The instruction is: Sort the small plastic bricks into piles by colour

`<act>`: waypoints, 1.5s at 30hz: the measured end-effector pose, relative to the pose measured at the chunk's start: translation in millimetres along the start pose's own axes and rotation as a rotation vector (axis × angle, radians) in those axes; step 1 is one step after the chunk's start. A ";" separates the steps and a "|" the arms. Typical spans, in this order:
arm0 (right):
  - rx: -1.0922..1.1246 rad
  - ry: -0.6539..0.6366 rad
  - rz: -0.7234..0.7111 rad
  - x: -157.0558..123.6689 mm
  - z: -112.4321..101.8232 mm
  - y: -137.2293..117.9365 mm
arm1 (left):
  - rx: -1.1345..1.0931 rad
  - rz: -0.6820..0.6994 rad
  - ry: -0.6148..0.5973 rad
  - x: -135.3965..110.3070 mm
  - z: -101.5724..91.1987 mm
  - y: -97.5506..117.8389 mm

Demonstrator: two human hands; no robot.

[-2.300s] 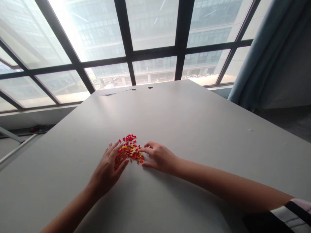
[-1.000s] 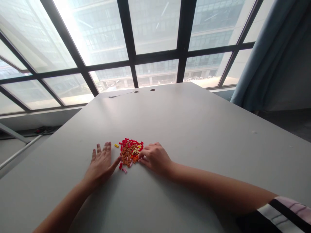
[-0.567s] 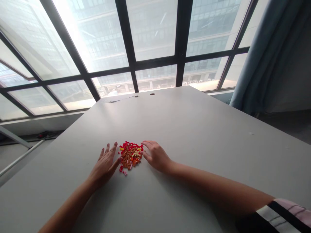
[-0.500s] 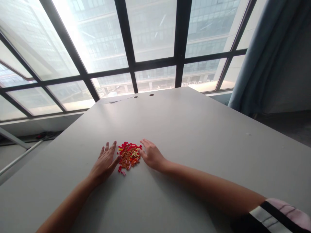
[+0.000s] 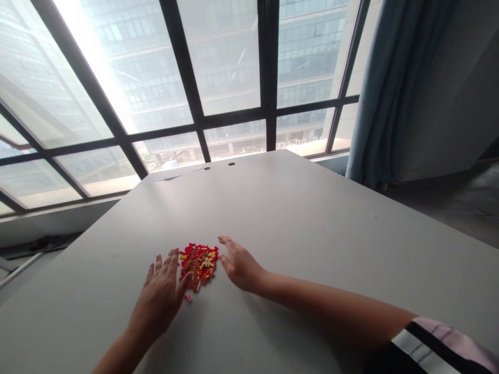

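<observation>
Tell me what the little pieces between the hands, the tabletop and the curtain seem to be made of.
Small pieces: probably plastic, from their bright colours and blocky shapes; too small to judge gloss.
Tabletop: perhaps laminate, smooth and satin, with a soft sheen and no visible grain.
Curtain: fabric, apparently matte, hanging in soft folds; fibre unclear.

Bricks (image 5: pixel 199 262) lie on the tabletop (image 5: pixel 268 208) between the left hand (image 5: pixel 158 298) and right hand (image 5: pixel 242 266), before the window (image 5: pixel 230 57), left of the curtain (image 5: pixel 390 98).

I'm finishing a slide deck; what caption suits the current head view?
Left hand and right hand flank a pile of small coloured pieces on a pale table.
</observation>
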State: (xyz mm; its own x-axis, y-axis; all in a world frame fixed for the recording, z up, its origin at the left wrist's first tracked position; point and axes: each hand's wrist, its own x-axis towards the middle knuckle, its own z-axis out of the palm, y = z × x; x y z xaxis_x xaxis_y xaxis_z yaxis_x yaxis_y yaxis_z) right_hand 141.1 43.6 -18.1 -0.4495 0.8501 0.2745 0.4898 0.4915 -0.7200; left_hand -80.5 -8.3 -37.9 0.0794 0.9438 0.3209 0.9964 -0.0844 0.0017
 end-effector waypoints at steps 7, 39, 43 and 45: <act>-0.348 -0.002 -0.081 -36.7 -54.6 53.4 | -0.035 0.210 -0.117 -2.2 -30.5 103.0; -0.742 -0.010 -0.031 -29.8 -76.8 105.0 | -0.120 0.013 -0.290 61.7 7.9 162.5; -0.740 0.003 -0.038 -29.9 -75.7 108.6 | -0.127 0.007 -0.281 62.2 9.1 162.2; -0.737 0.011 -0.042 -29.9 -75.3 109.6 | -0.133 0.007 -0.281 62.4 9.8 161.8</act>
State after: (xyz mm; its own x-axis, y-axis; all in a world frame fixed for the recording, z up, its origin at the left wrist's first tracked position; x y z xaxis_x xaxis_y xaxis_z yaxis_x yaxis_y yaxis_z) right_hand 264.5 86.3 -57.3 -0.4733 0.8275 0.3022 0.8488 0.5201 -0.0949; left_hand 85.9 40.1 -26.9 0.1094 0.9929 0.0469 0.9848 -0.1147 0.1307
